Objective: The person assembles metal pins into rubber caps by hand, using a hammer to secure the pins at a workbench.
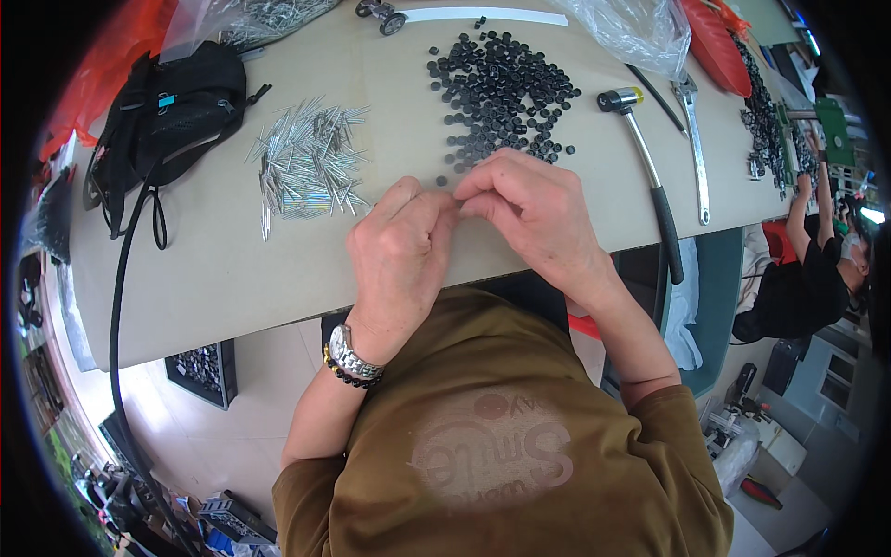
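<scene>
At the upper left of the frame, a black bag [167, 121] is seen lying on a pale worktop [213, 278]. Left of centre, a loose pile of thin silvery pins [311, 158] is spread, with many of them crossing one another. Just right of the pins, the left hand [401, 241] is held over the worktop; a metal watch [345, 351] and a dark beaded bracelet [357, 380] are worn on that arm. Its fingers are curled inward, and its fingertips are hidden, so whether its grip is clenched on a small part cannot be told. At upper centre, a large scatter of small round black caps [506, 88] is laid out. Over its lower edge the right hand [534, 209] is held, its thumb and forefinger brought together at the left hand; whether anything is grasped in this grip cannot be told either. Right of the caps, a hammer [665, 218] with a black handle is laid beside a slim black rod [657, 100] and a silver wrench [695, 153]. At the far right, a co-worker [798, 288] in a black top is seen, arms stretched upward in the frame.
</scene>
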The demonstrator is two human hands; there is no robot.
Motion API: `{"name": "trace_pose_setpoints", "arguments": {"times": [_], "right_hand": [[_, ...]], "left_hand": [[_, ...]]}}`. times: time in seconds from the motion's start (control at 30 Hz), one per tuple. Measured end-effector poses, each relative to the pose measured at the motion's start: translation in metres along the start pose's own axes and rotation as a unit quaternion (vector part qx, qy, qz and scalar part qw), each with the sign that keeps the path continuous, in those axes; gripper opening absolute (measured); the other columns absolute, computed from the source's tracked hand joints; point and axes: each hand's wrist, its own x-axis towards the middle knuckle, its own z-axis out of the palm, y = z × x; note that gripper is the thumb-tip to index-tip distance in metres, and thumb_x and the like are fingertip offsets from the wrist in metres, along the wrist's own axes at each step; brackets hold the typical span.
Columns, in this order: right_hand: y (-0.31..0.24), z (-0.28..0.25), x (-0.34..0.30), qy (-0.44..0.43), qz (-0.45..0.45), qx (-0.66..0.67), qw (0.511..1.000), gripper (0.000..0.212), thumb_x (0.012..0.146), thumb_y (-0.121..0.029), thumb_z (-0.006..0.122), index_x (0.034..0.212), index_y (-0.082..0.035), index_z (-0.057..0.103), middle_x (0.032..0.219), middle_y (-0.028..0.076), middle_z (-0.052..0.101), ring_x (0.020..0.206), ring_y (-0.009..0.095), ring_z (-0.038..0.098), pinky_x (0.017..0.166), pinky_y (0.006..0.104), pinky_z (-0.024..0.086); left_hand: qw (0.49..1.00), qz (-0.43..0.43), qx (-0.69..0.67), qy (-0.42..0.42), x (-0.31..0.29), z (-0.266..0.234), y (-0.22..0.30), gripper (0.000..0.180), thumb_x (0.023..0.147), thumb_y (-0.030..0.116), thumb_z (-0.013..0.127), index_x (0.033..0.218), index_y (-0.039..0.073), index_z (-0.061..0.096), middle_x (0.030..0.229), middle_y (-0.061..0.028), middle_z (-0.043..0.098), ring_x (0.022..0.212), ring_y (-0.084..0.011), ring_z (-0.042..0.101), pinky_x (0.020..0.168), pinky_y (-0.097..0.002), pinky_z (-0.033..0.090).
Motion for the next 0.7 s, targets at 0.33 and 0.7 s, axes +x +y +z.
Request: {"name": "trace_pose_setpoints", "arguments": {"times": [0.33,0.7], "right_hand": [[0.0037,0.0009,-0.0009,-0.001,-0.05,-0.022,0.999,0.015,0.078,-0.005,0.079,0.088,-0.004,0.068,0.083,0.009,0.067,0.076,0.027,0.068,0.065,0.0353,0.055],[0.0022,0.0022,-0.0031,-0.003,-0.057,-0.03,0.998,0.017,0.078,-0.001,0.078,0.09,-0.005,0.067,0.086,0.008,0.067,0.079,0.027,0.068,0.065,0.0347,0.056]], "left_hand": [[1.0,-0.007,0.0,-0.009,0.001,-0.0014,0.0017,0.009,0.082,-0.003,0.072,0.086,0.004,0.07,0.077,-0.0091,0.057,0.063,-0.0277,0.061,0.056,-0.0384,0.049],[1.0,0.003,0.009,-0.009,0.0017,-0.0024,0.0008,0.009,0.08,-0.003,0.072,0.086,0.004,0.07,0.077,-0.0089,0.057,0.064,-0.028,0.062,0.057,-0.0389,0.049]]}}
